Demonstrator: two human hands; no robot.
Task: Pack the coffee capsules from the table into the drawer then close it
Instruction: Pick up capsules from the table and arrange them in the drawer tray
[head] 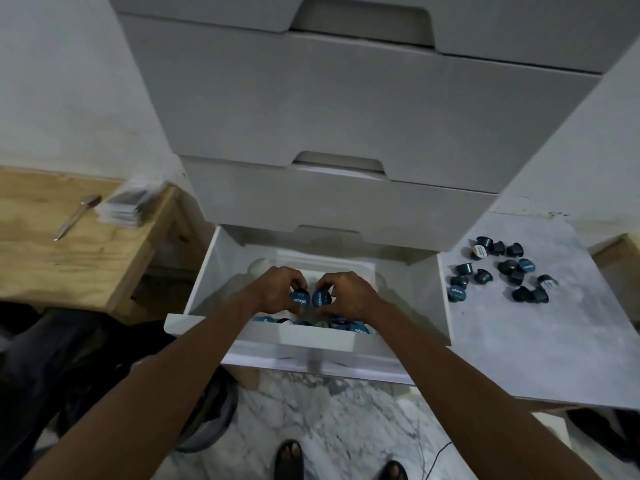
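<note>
- Left-held capsule (299, 299): a white word on its blue lid, turned sideways, too blurred to read.
- Right-held capsule (319, 298): the same.
- Table capsules (525, 266): white lettering, illegible.

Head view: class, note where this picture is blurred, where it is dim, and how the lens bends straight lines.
In the head view, the paper stack and the front lip of the drawer smear with motion blur; the capsules on the table look fairly crisp; the lower left sinks into shadow; the cabinet sides splay upward, wide-angle distortion.
</note>
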